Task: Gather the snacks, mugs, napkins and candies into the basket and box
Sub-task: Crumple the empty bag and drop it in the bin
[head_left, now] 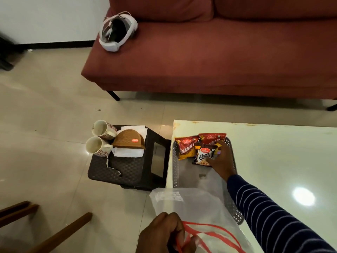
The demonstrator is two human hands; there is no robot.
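Observation:
A grey perforated basket [175, 165] stands on the white table [273, 161]. Inside it lie two red snack packets [186, 146] and a dark salted peanuts packet [204, 155]. My right hand [221, 161] reaches into the basket with its fingers on the peanuts packet. My left hand [162, 232] grips a clear plastic bag [197, 203] with a red drawstring, low in the view. On a dark box [127, 170] on the floor lie two white patterned mugs [100, 137] on their sides, white napkins [129, 152] and a brown napkin holder [129, 139].
A red sofa [209, 57] stands behind the table with a white headset [116, 31] on its seat. Brown wooden chair parts [54, 234] show at the lower left. Beige tiled floor [45, 115] lies to the left.

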